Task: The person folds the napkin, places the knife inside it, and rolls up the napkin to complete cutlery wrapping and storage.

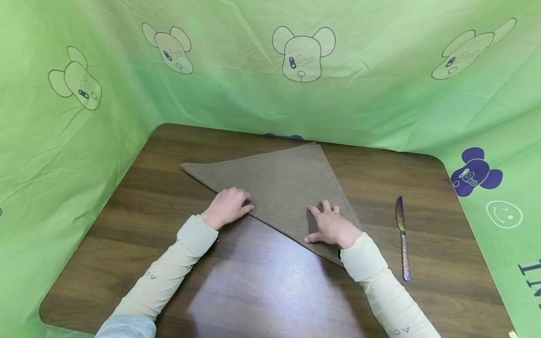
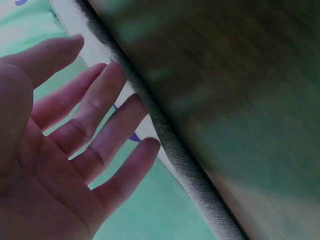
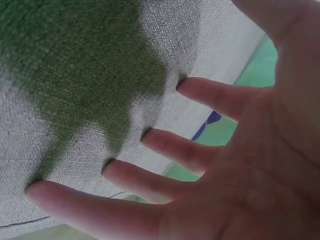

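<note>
A grey-brown cloth napkin [image 1: 283,180], folded into a triangle, lies on the wooden table with its long folded edge toward me. At the left part of that edge is my left hand [image 1: 228,206]; in the left wrist view its loosely bent fingers [image 2: 120,125] meet the fold, the thumb apart from it. My right hand [image 1: 331,225] rests on the napkin near its right corner, fingers spread. The right wrist view shows its fingertips [image 3: 150,137] touching the weave. Neither hand grips the cloth.
To the right of the napkin, a table knife [image 1: 403,239] with an iridescent purple blade and handle lies on the table [image 1: 148,225]. Green curtains [image 1: 236,94] with printed bear heads hang around the back and sides of the table.
</note>
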A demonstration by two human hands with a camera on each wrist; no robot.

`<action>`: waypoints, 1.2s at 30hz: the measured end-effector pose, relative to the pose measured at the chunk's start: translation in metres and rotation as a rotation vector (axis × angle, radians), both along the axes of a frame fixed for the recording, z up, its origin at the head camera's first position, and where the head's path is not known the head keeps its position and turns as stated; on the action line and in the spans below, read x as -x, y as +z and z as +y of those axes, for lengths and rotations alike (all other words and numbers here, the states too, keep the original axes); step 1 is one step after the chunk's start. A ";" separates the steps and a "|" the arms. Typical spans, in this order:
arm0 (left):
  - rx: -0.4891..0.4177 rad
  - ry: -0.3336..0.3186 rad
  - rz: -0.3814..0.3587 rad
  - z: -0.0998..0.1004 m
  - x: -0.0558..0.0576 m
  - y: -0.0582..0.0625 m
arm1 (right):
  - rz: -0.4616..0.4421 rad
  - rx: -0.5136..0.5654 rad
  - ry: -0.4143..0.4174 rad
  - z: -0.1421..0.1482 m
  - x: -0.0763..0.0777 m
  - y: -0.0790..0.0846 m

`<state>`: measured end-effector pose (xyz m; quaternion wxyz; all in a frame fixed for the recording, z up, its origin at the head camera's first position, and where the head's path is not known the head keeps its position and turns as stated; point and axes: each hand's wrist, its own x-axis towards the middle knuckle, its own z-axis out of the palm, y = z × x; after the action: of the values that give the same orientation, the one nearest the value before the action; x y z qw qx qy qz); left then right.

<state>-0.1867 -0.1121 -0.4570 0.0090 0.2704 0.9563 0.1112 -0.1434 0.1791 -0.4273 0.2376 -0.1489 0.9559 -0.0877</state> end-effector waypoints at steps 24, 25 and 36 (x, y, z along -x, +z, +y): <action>0.163 0.480 -0.347 -0.051 0.005 0.000 | -0.021 0.062 -0.035 0.000 0.006 -0.003; 0.164 0.488 -0.362 -0.053 0.005 0.000 | -0.022 0.065 -0.035 0.001 0.006 -0.004; 0.140 0.531 -0.362 -0.066 0.001 0.001 | -0.004 0.100 -0.032 -0.002 0.009 -0.006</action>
<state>-0.1880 -0.1782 -0.4561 0.1683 -0.0137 0.9815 0.0902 -0.1525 0.1771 -0.4334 0.2305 -0.1451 0.9521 -0.1393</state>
